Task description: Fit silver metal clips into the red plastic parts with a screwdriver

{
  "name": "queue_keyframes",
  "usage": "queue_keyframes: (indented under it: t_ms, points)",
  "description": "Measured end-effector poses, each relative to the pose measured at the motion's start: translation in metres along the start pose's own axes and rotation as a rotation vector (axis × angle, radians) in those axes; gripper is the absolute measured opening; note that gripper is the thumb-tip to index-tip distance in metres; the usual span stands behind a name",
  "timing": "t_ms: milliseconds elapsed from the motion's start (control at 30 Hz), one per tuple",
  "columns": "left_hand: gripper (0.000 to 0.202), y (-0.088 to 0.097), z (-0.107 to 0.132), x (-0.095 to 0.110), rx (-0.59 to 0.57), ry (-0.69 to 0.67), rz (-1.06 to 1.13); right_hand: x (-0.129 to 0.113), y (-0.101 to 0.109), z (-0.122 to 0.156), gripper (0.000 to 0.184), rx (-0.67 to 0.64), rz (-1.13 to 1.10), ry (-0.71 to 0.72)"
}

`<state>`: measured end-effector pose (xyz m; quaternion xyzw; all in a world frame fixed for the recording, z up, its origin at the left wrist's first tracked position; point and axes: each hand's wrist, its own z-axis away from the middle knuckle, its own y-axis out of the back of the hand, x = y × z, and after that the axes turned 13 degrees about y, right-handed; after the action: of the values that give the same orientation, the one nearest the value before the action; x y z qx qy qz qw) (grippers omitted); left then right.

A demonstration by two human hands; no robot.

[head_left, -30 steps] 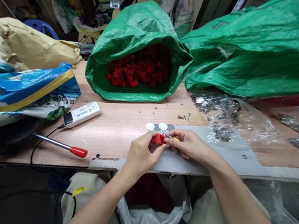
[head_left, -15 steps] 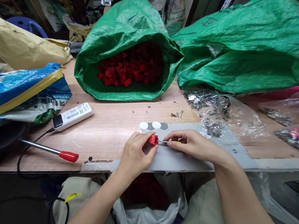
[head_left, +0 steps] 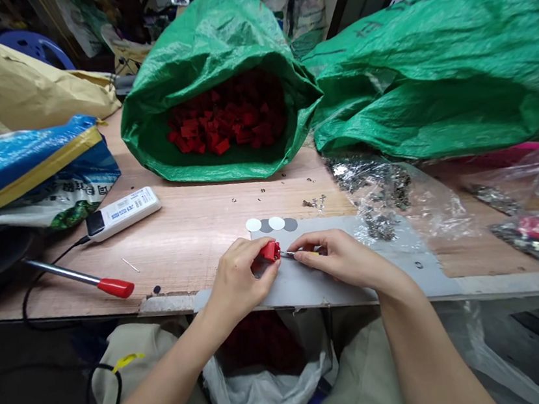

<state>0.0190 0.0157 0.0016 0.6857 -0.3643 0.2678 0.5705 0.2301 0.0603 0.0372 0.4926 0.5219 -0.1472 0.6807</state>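
Note:
Between the thumb and fingers of my left hand (head_left: 242,274) sits a small red plastic block (head_left: 270,251). My right hand (head_left: 338,256) is closed around a thin screwdriver (head_left: 286,253); its metal shaft points left and its tip meets the right side of the block. Part of its handle is hidden in my palm. Both hands are just above a grey sheet (head_left: 309,289) at the table's front edge. Behind them, white and grey discs (head_left: 276,223) lie in a row, and small metal parts (head_left: 315,203) are scattered farther back.
A green sack (head_left: 211,45) opens toward me with many red blocks inside. Another green sack (head_left: 440,69) and a clear bag of metal parts (head_left: 378,208) lie to the right. At left are a white power strip (head_left: 123,213) and a red-handled lever (head_left: 115,287). A white sack (head_left: 269,399) is below the table edge.
The whole view has shifted slightly, so things appear a little further left. Both hands keep their grip, and the screwdriver tip stays at the red block.

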Motion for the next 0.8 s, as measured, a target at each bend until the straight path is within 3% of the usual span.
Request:
queue_keyframes:
  t_ms: [333,533,800]
  points:
    - [0.012,-0.0013,-0.0031,-0.0009,-0.046,0.011,-0.041,0.0027,-0.0078,-0.0044,0.019,-0.016,0.103,0.066]
    - [0.015,-0.0017,-0.0019,-0.0024,-0.04,0.042,-0.028,0.0051,-0.0048,-0.0035,0.026,-0.081,-0.107,-0.084]
    - [0.017,-0.0022,-0.0009,-0.0037,-0.045,0.032,-0.037,0.0071,-0.0033,-0.0023,0.027,-0.091,-0.128,-0.105]
